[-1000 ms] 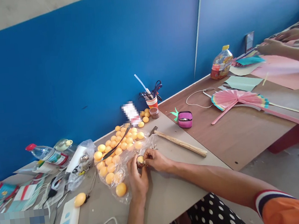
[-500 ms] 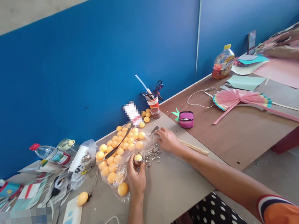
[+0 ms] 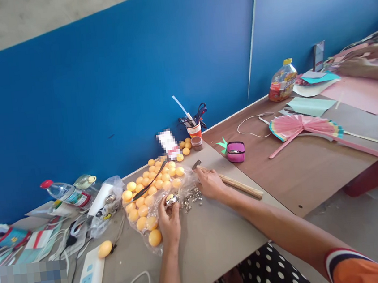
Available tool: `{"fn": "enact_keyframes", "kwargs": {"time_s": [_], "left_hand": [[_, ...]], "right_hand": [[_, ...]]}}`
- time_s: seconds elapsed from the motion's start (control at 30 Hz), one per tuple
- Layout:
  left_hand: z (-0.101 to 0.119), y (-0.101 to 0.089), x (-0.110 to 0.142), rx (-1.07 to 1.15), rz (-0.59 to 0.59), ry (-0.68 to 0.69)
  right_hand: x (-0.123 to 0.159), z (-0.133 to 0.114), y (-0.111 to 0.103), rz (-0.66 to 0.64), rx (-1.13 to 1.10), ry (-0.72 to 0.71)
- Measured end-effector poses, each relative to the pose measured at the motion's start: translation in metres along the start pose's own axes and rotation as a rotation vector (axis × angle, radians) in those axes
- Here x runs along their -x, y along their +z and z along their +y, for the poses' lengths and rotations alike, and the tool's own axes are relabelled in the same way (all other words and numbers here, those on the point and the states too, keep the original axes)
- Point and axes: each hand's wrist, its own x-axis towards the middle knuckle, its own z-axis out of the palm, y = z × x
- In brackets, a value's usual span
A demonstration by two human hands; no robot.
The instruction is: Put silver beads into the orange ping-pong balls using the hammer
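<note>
My left hand (image 3: 170, 222) is closed around a ball (image 3: 171, 199) set with shiny silver metal pieces, a patch of yellow showing on top. My right hand (image 3: 212, 184) covers the upper part of the wooden handle of a hammer (image 3: 243, 187), just below the dark head; its fingers look closed round it, though partly hidden. Small silver metal pieces (image 3: 191, 197) lie loose between my two hands. Left of them, a clear plastic bag holds many yellow-orange balls (image 3: 149, 181). A single larger-looking orange ball (image 3: 155, 238) lies at the bag's near end.
A power strip (image 3: 89, 282) with another yellow ball (image 3: 105, 249), cables and bottles (image 3: 66, 192) crowd the left. Behind stand a paper cup of tools (image 3: 193, 129) and a small jar (image 3: 196, 144). A purple pouch (image 3: 235, 151) and pink paper fan (image 3: 304, 126) lie right; another person's hands (image 3: 356, 66) are beyond.
My right hand has left the ball and moved right to the hammer, uncovering the loose metal pieces. My left hand has kept the ball and tilted it.
</note>
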Motion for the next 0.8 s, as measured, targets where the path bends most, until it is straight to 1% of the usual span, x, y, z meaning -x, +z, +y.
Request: {"fn": "enact_keyframes", "kwargs": {"time_s": [0.07, 0.13, 0.2, 0.3, 0.33, 0.4, 0.5, 0.63, 0.8], "left_hand": [[0.000, 0.000, 0.000, 0.037, 0.001, -0.018], [0.000, 0.000, -0.001, 0.074, 0.006, -0.043], [0.000, -0.001, -0.002, 0.096, 0.012, -0.062], [0.000, -0.001, -0.003, 0.112, 0.015, -0.073], [0.000, -0.001, -0.003, 0.120, 0.019, -0.073], [-0.001, -0.001, -0.004, 0.140, 0.039, -0.072], [-0.004, 0.000, -0.005, 0.163, 0.055, -0.071], [-0.009, 0.000, -0.006, 0.156, 0.029, -0.065], [-0.009, 0.002, -0.006, 0.157, 0.019, -0.067]], "right_hand": [[0.001, -0.002, 0.000, 0.087, -0.097, -0.103], [0.003, -0.005, 0.000, 0.115, -0.169, -0.229], [0.004, -0.006, -0.002, 0.043, -0.185, -0.342], [0.006, -0.008, -0.003, -0.165, -0.097, -0.457], [0.007, -0.008, -0.003, -0.219, -0.056, -0.474], [0.009, -0.009, -0.003, -0.273, 0.017, -0.476], [0.010, -0.010, -0.003, -0.289, 0.077, -0.448], [0.009, -0.010, 0.001, -0.306, 0.106, -0.418], [0.009, -0.007, 0.009, -0.284, 0.109, -0.435]]}}
